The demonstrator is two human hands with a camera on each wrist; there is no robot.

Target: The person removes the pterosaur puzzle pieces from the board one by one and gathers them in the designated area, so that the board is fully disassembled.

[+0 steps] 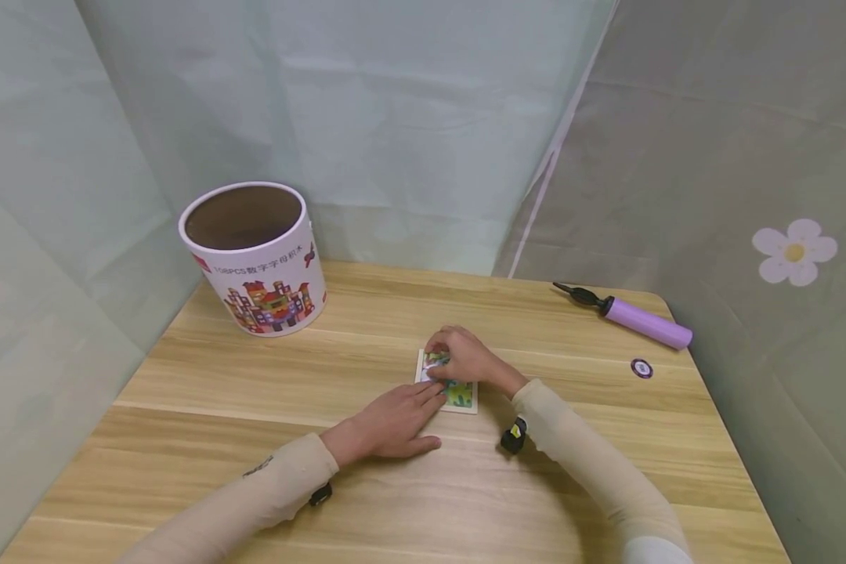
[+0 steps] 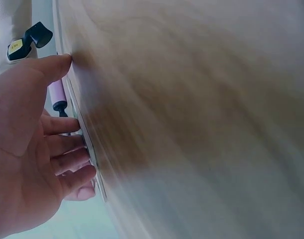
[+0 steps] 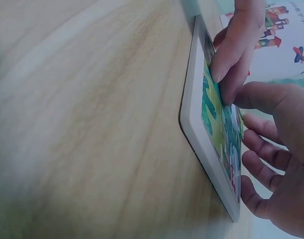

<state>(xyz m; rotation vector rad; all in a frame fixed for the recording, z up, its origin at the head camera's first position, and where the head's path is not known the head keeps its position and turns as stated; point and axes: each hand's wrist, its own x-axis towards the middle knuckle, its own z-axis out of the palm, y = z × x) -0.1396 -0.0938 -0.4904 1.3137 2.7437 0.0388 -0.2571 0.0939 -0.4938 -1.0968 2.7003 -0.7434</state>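
A small jigsaw puzzle (image 1: 463, 398) with a pale frame and a colourful green, yellow and blue picture lies flat on the wooden table. My left hand (image 1: 395, 419) rests its extended fingers on the puzzle's near left part, with the thumb spread out on the tabletop. Over the far left part, my right hand (image 1: 468, 356) bends down with curled fingers and pinches a puzzle piece (image 3: 241, 122), mostly hidden by the fingers. In the right wrist view, the right thumb touches the picture close to the left fingertips. The left wrist view shows the puzzle only edge-on.
A big white bucket (image 1: 275, 270) with printed toy blocks stands at the back left. Toward the back right lies a purple hand pump (image 1: 645, 322) with a black nozzle. A dark round chip (image 1: 641, 368) is in front of it. Cloth curtains (image 1: 395, 157) hang behind the table (image 1: 204, 376).
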